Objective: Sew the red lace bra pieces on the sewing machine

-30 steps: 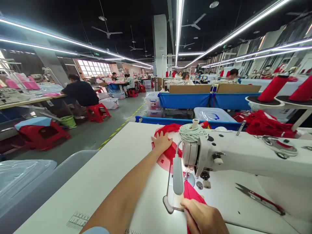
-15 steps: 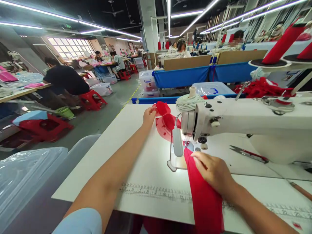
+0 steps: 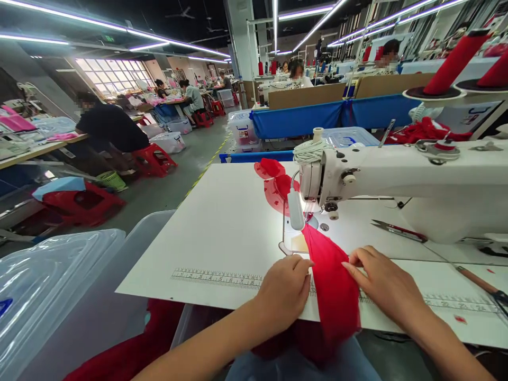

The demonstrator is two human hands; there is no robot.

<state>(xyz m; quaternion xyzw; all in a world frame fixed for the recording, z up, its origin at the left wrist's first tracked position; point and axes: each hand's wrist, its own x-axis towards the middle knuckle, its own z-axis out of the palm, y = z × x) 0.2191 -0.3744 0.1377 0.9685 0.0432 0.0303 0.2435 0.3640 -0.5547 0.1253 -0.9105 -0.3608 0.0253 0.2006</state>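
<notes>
A strip of red fabric [image 3: 335,286] runs from under the needle of a white sewing machine [image 3: 381,174] down over the table's front edge. My left hand [image 3: 286,286] pinches its left edge, fingers closed. On the other side, my right hand [image 3: 381,283] grips the right edge between thumb and fingers. Behind the needle, sheer red pieces [image 3: 275,197] with darker red parts lie on the table. A small lamp [image 3: 295,209] on a bent stalk hangs beside the needle and hides part of it.
Thread snips [image 3: 400,230] lie right of the needle, and a wooden-handled tool [image 3: 476,279] rests farther right. A printed ruler [image 3: 216,278] crosses the table front. Clear plastic bins [image 3: 59,286] stand at left. Red thread cones [image 3: 456,63] rise at right. Other people sit at tables beyond.
My left hand has come back from the red pieces behind the needle to the strip's left edge. My right hand has moved down and right along the strip, which now spreads wider.
</notes>
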